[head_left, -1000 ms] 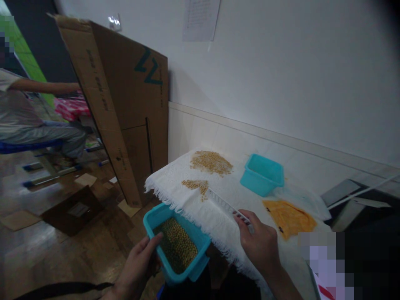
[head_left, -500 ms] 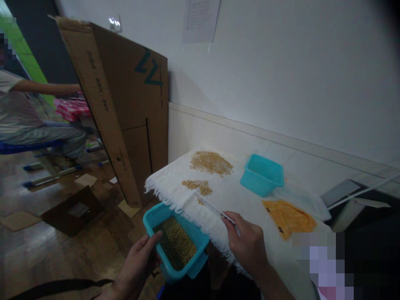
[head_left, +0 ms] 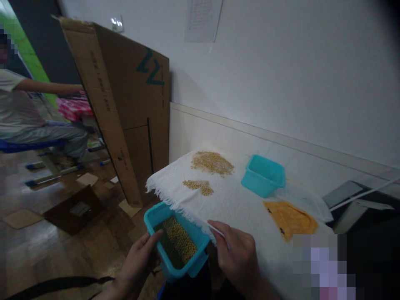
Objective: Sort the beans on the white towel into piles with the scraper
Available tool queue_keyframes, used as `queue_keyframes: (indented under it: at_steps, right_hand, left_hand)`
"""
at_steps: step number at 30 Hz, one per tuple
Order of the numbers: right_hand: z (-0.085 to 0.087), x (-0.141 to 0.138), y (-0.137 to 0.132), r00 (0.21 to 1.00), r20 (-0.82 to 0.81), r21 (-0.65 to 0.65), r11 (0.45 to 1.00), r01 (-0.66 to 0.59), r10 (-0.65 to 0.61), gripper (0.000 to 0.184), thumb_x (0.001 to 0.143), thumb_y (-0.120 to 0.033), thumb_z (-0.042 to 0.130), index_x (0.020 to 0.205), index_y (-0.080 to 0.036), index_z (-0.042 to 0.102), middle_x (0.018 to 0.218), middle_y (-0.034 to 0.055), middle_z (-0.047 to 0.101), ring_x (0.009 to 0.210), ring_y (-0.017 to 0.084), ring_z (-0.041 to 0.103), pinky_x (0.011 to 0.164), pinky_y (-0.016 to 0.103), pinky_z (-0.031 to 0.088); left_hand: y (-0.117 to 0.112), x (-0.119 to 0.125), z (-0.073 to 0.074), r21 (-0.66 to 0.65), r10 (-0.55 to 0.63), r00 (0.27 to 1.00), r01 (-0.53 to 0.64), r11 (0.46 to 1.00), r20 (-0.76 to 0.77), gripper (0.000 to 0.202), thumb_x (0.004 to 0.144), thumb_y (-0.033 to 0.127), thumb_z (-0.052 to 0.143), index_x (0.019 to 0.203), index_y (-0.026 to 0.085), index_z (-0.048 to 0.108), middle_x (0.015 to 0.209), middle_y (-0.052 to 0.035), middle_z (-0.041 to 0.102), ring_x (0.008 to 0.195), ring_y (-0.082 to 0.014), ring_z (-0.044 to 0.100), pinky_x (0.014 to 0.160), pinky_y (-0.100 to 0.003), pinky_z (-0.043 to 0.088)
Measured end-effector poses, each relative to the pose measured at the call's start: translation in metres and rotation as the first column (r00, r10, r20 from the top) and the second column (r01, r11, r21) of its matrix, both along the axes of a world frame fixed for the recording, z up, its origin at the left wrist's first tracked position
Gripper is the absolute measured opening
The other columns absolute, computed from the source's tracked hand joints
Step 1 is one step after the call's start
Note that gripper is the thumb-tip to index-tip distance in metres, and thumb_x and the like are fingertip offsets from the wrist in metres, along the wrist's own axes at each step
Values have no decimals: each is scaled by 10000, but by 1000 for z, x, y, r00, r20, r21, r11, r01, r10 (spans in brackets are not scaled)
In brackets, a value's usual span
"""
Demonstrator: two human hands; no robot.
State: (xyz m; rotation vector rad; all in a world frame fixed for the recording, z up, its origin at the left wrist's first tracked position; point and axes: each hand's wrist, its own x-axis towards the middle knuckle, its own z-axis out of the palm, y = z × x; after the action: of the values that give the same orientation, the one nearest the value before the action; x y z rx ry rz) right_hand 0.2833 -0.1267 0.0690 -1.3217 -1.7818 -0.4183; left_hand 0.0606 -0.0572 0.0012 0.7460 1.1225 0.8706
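The left hand (head_left: 140,254) grips the tub (head_left: 200,237), lower centre; the right hand (head_left: 239,254) clasps a white tool (head_left: 218,228), apparently flat. Beans (head_left: 195,184) lie mid-frame on the cloth (head_left: 231,204). Tilting the tub or tugging the cloth could cause spillage.

Wht wall (head_left: 281,75), brn wd flr (head_left: 56,252)

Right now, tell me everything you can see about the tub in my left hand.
The tub is turquoise and looks like plastic: a rounded rectangle, open-topped, with a thick rim and a ledge below. Yellowish beans lie inside beside a darker green patch. The left hand grips one side, thumb over the rim. It's beside the fringed white cloth; whether they touch is unclear.
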Motion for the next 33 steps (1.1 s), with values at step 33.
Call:
queue_keyframes:
  at_steps: [33]
  right_hand:
    - [-9, 51, 11, 923, 82, 104, 924, 367, -376, 238, 993, -235, 488, 921, -150, 698, 660, 22, 741, 474, 136, 675, 501, 223, 470]
  left_hand:
    - [0, -3, -6, -27, 33, 995, -31, 999, 96, 389, 591, 494, 889, 685, 173, 691, 524, 53, 581, 449, -71, 480, 441, -172, 405]
